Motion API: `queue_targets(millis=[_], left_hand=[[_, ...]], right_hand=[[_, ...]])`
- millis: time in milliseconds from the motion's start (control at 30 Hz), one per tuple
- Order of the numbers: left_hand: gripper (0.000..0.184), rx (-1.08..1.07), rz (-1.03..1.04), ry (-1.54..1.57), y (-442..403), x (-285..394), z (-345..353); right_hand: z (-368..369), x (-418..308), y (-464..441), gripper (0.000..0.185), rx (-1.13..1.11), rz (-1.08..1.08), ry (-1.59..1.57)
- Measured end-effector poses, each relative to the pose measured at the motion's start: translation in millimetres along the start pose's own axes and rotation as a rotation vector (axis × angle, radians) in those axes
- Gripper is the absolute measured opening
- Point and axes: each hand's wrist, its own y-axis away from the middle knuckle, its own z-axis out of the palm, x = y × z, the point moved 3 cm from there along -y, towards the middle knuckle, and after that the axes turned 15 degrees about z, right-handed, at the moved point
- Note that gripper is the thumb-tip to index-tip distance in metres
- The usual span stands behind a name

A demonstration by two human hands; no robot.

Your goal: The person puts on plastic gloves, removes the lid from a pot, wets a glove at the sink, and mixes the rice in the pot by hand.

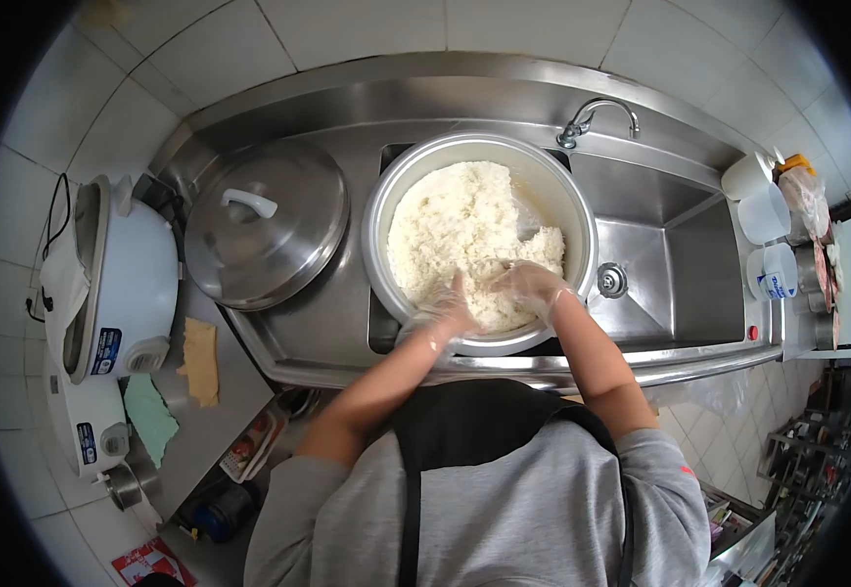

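A large round metal pot point(379, 256) holds a mass of white rice point(460, 217). It stands over the left part of the sink. Both hands wear clear plastic gloves and reach into the near side of the pot. My left hand point(448, 311) is at the lower left of the rice, its fingertips against the grains and partly hidden. My right hand point(533, 287) lies over the rice at the lower right, fingers bent into it and closed around some of it. Bare pot wall shows at the upper right inside.
A steel lid point(278, 240) with a white handle lies left of the pot. Right are a faucet point(582, 122), a sink basin point(641, 279) and white containers point(764, 215). Rice cookers point(141, 284) and cloths point(200, 362) stand or lie at the left.
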Motion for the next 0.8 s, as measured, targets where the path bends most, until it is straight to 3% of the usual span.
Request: queue_targets(millis=[33, 100, 133, 233, 267, 333, 400, 467, 567, 600, 700, 733, 800], left_hand=[[0.121, 0.027, -0.008, 0.133, -3.0, -3.8, 4.1], [0.126, 0.087, -0.008, 0.395, -15.9, -8.3, 7.8], [0.123, 0.337, -0.004, 0.254, -30.4, -18.0, 23.5], [0.119, 0.37, 0.113, 1.142, -48.7, -48.0, 41.0], [0.118, 0.276, 0.069, 1.288, -30.9, -26.3, 11.8], [0.118, 0.189, 0.04, 1.327, -21.3, -13.9, -11.2], [0.113, 0.178, 0.018, 1.356, -19.0, -11.8, -9.6], [0.104, 0.263, 0.021, 1.365, -25.0, -13.2, -8.0], [0.101, 0.316, 0.138, 1.69, -32.4, -31.2, 10.5], [0.079, 0.343, 0.148, 1.644, -40.9, -37.6, 18.2], [0.053, 0.379, 0.092, 1.509, -39.0, -41.2, 21.8], [0.037, 0.399, 0.178, 1.4, -31.9, -40.4, 18.7], [0.039, 0.246, 0.063, 1.055, -18.7, -15.5, -14.2]], right_hand=[[3.7, -3.3, 10.1, 0.055, -0.126, 0.193, -0.318], [17.6, 9.9, -4.7, 0.041, -0.104, 0.196, -0.424], [22.1, 14.5, -7.4, 0.036, -0.093, 0.199, -0.474], [24.5, -16.7, 41.1, 0.093, -0.21, 0.265, -0.778], [25.6, -18.5, 41.8, 0.081, -0.139, 0.327, -0.774], [38.2, 37.3, -41.8, 0.073, -0.136, 0.006, -0.589], [41.9, 49.7, -61.2, 0.065, -0.113, -0.118, -0.481], [25.5, 13.1, -33.3, 0.058, -0.061, -0.07, -0.444], [17.4, -13.7, -15.9, 0.058, 0.056, 0.027, -0.52], [15.1, -21.2, -11.2, 0.058, 0.082, -0.002, -0.521], [13.9, -33.5, -4.5, 0.058, 0.125, -0.084, -0.55], [14.9, -34.3, -3.4, 0.058, 0.112, -0.099, -0.58], [11.0, -38.4, -0.8, 0.056, 0.187, -0.128, -0.553]])
